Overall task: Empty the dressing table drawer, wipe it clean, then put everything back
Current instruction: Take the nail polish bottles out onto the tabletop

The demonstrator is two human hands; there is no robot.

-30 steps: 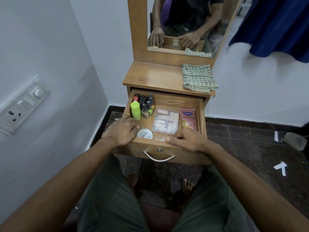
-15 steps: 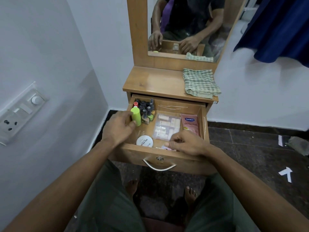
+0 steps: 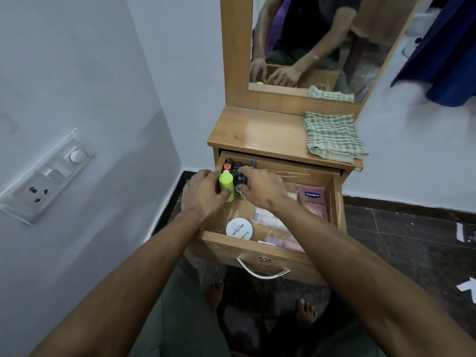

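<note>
The wooden drawer (image 3: 338, 202) of the dressing table stands pulled out. In its back left corner my left hand (image 3: 203, 195) wraps around a lime green bottle (image 3: 226, 184), thumb on its front. My right hand (image 3: 262, 190) reaches across from the right, its fingers curled over a cluster of small dark bottles (image 3: 237, 173) beside an orange-capped one (image 3: 227, 166). Still lying in the drawer are a white round nail polish tin (image 3: 239, 229), a clear packet (image 3: 268, 217), a pink Vaseline tube (image 3: 313, 202) and a pink item (image 3: 284, 244) at the front.
A folded green checked cloth (image 3: 332, 136) lies on the right of the tabletop (image 3: 257, 132), under the mirror (image 3: 322, 47). A switch panel (image 3: 49, 173) is on the left wall. Blue fabric (image 3: 443, 60) hangs at the upper right. My bare feet are on the dark floor (image 3: 399, 240) below the drawer.
Both hands left the drawer's front edge and moved to the back left corner. The left closed on the green bottle and the right crossed over onto the small bottles.
</note>
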